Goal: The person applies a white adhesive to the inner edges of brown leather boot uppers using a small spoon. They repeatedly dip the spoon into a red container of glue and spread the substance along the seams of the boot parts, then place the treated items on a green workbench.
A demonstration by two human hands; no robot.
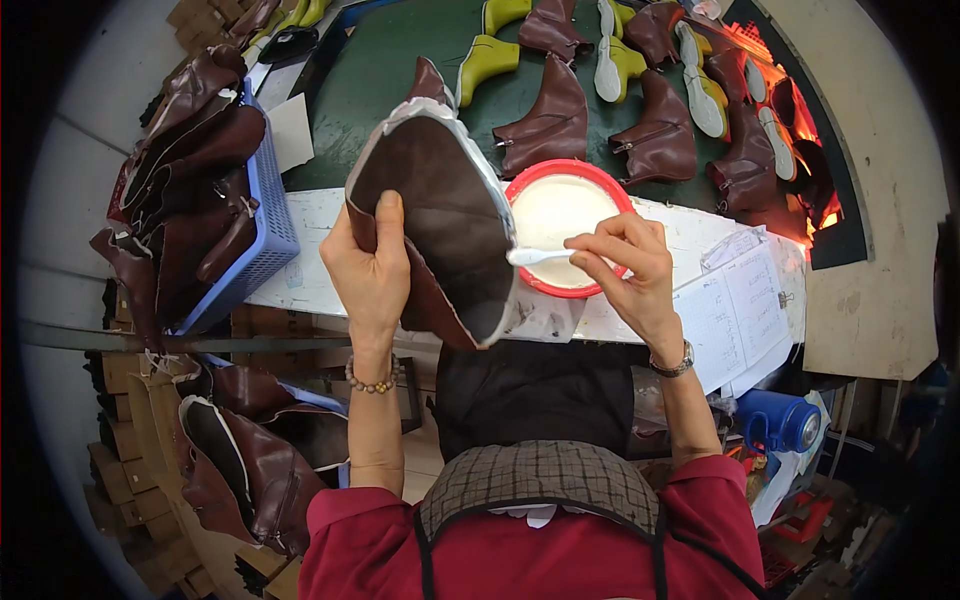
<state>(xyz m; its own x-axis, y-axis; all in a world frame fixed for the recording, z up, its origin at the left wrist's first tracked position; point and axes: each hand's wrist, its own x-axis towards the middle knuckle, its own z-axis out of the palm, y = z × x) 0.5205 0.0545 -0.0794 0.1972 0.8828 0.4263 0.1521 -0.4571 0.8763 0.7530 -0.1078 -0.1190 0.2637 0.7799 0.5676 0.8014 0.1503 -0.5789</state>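
Note:
My left hand (372, 268) grips a brown leather boot upper (440, 190), thumb inside its opening and fingers behind. The dark inner side faces up, and a whitish band runs along its edge. In my right hand (637, 268) a small white brush (538, 256) is pinched between thumb and fingers. Its tip lies at the upper's right edge, above the near side of a red-rimmed bowl (618, 188). Creamy white liquid (560, 208) fills the bowl. The brush's bristles cannot be made out.
A green surface (400, 40) beyond holds several brown boot uppers (550, 115) and yellow-green lasts (490, 65). An orange glow lights the far right. More uppers overflow a blue basket (270, 215) at left. Papers (735, 310) lie on the white table (320, 240); a blue flask (780, 420) stands lower right.

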